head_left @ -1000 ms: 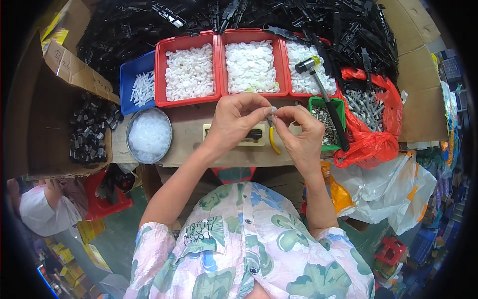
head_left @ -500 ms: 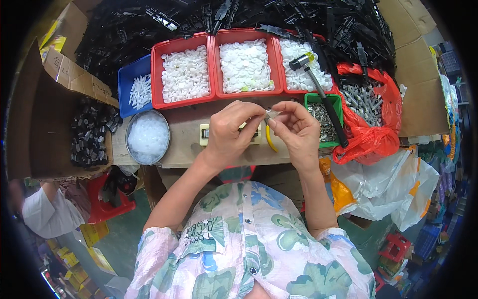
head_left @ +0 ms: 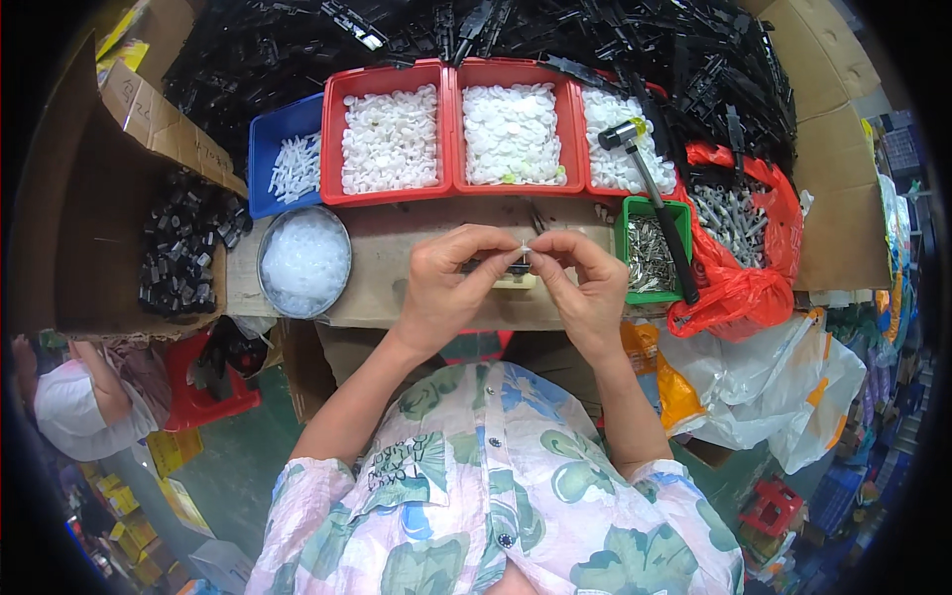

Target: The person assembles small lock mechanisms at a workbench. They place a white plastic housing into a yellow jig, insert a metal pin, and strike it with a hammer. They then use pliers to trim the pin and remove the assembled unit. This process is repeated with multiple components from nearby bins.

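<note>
Both pinched nearly closed: your left hand (head_left: pixel 443 285) and right hand (head_left: pixel 588 285) grip tiny white part (head_left: pixel 525 249) near cream block (head_left: pixel 515 283).

Beyond grip, I see heap of black plastic parts (head_left: pixel 555 30). Right of grip: hammer (head_left: pixel 664 208), head pointing toward heap; farther right, red plastic bag (head_left: pixel 742 302) with gray pieces (head_left: pixel 732 220) in its mouth. Right of grip and nearer me, rumpled white plastic bag (head_left: pixel 769 372). Well left of grip: open cardboard box (head_left: pixel 94 238) holding dark blocks (head_left: pixel 178 260) (exact shape too small for me). Down left of grip: red stool (head_left: pixel 220 402), person in white clothing (head_left: pixel 77 412), yellow boxes (head_left: pixel 127 540).
</note>
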Motion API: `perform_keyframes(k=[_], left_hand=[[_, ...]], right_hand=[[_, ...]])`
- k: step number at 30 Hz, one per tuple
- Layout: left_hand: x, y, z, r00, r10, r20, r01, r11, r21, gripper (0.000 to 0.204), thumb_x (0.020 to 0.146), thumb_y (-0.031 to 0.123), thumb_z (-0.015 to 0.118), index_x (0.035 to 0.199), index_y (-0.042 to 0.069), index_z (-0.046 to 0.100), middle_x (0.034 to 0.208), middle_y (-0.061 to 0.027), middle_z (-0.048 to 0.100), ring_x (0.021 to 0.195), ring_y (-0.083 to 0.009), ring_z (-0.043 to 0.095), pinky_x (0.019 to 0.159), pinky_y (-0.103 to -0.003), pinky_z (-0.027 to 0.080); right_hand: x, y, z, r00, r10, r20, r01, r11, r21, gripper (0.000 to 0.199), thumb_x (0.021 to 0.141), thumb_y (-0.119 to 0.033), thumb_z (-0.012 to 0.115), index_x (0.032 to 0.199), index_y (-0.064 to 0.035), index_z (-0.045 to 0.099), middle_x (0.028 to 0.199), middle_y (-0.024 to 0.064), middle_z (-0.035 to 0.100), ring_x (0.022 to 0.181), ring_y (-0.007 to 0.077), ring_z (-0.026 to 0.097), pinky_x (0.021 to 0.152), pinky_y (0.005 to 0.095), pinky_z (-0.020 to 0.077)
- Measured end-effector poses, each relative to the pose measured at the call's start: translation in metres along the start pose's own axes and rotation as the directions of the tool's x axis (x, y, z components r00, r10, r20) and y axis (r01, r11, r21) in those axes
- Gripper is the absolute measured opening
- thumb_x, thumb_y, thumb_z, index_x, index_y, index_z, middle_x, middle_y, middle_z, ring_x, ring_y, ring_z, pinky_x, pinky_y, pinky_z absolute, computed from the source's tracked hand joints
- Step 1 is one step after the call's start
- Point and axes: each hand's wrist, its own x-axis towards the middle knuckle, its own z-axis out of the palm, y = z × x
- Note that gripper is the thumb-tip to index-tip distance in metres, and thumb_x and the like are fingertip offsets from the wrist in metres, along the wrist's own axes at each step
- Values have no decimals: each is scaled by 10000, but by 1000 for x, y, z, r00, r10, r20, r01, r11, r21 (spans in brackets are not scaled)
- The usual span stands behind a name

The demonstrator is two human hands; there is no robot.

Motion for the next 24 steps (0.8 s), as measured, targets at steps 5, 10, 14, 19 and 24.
perform_keyframes(k=[5,10,14,19,24], left_hand=[[-18,2,-20,958,271,-91,-200,863,464,180,767,-32,789,933,7,731,811,-80,668,717,-191,633,636,-310,501],[-46,-19,-41,878,449,163,-408,526,746,272,713,41,830,964,67,730,650,-20,508,586,-214,479,539,-363,367],[-53,-25,-41,873,395,284,-447,420,790,284,766,113,755,1043,63,721,656,-3,499,636,-185,512,596,-343,394],[-49,-32,-40,848,391,359,-500,360,788,326,761,119,788,1080,83,734,643,12,466,609,-181,474,583,-348,375],[-49,-39,-42,827,387,407,-534,316,785,338,778,138,769,1108,77,734,650,11,474,623,-179,478,598,-341,382]], right_hand=[[5,5,21,956,-289,54,293,922,-252,90,807,15,719,887,-11,687,902,110,631,825,274,638,696,358,488],[7,28,41,915,-373,152,403,845,-351,116,777,-6,723,874,-29,662,912,87,587,889,290,584,750,401,442],[7,35,48,910,-369,188,414,809,-416,120,779,-38,720,885,-51,665,928,66,592,933,270,576,785,404,422],[6,30,48,908,-359,217,420,775,-473,92,791,-63,707,871,-61,664,930,54,593,944,260,573,788,402,414],[5,28,48,911,-345,227,413,761,-501,84,799,-77,703,870,-61,661,927,54,593,937,261,571,785,400,416]])
